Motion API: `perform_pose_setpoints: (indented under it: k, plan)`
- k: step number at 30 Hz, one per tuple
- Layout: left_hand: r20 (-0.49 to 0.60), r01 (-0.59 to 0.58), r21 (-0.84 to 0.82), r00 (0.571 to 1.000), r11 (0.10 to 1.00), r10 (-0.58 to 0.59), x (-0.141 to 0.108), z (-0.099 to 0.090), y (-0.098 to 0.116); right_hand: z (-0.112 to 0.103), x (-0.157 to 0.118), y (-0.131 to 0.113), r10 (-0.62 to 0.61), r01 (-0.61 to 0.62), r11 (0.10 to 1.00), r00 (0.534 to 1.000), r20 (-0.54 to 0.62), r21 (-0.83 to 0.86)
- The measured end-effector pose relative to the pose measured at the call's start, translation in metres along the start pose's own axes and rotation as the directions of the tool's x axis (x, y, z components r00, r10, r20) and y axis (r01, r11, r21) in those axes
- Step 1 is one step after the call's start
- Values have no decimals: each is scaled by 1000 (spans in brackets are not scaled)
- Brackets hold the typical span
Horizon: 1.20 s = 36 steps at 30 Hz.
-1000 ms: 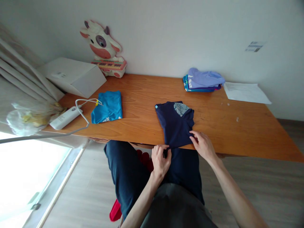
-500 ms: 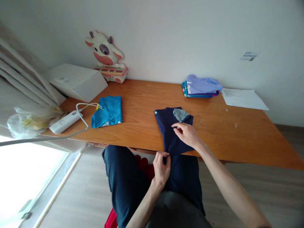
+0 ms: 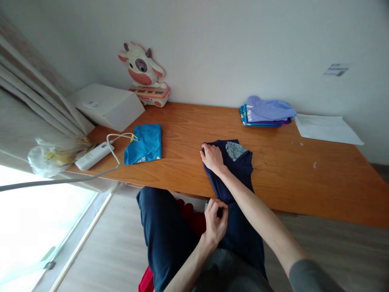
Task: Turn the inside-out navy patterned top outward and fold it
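Observation:
A dark navy shirt (image 3: 241,172) with a pale patterned patch lies partly folded at the front of the wooden desk, its lower end hanging over the edge by my legs. My right hand (image 3: 212,158) is at the shirt's far left corner, fingers curled down on the cloth; its forearm crosses over the shirt. At the near left end, just off the desk edge, my left hand (image 3: 216,217) pinches the cloth between thumb and fingers. Part of the shirt is hidden beneath my right arm.
To the left lies a folded blue garment (image 3: 148,144), with a white cable (image 3: 117,160) and white power strip (image 3: 94,156) beside it. Behind are a white box (image 3: 118,107) and a cow toy keyboard (image 3: 148,93). Folded clothes (image 3: 269,111) and paper (image 3: 328,129) lie at the back right.
My right hand has moved left and away from me, from the shirt's middle to its far left corner. My left hand still pinches the near end. The view has shifted slightly.

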<state>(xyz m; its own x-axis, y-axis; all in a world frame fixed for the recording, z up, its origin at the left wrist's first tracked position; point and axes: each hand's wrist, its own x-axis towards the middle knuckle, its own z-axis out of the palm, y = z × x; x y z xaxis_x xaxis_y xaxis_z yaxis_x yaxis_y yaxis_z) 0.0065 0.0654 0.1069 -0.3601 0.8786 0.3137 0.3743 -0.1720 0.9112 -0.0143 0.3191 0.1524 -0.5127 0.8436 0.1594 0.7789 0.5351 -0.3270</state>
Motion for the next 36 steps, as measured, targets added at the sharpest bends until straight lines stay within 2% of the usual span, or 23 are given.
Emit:
perform_pose_setpoints:
  k: [3,7,10,12,14,16,19,22,25,29,36]
  plan:
    - [-27,-33,-31,999,999,32,5,-5,-3,-7,-9,13,-78,78,996,997,3,50]
    - [-19,-6,-15,1000,1000,6,3,-20,-11,-20,-42,36,-222,226,960,974,-42,166]
    - [14,-19,12,1000,1000,19,-2,-30,-8,-22,-66,45,-243,251,960,967,-75,125]
    - [52,-95,7,994,995,95,2,-33,3,-19,-74,45,-235,242,964,970,-68,109]
    - [66,-198,-12,978,980,198,17,-31,21,-16,-75,43,-231,236,967,971,-62,94]
    - [69,-281,-4,957,960,281,45,-24,42,-16,-73,42,-231,234,970,971,-64,60]
    - [159,-307,170,946,937,281,98,-6,61,-21,-71,53,-173,174,985,980,-96,1]
    - [268,-289,449,946,845,182,139,10,51,-29,-71,77,-53,43,997,987,-154,-63]
    - [333,-276,627,940,728,69,153,17,25,-31,-72,97,43,-60,992,986,-159,-107]
    - [373,-294,690,927,662,23,149,19,5,-25,-72,104,74,-89,988,991,-114,-129]
    - [378,-290,699,926,653,6,145,17,9,-21,-77,103,57,-72,990,991,-123,-123]
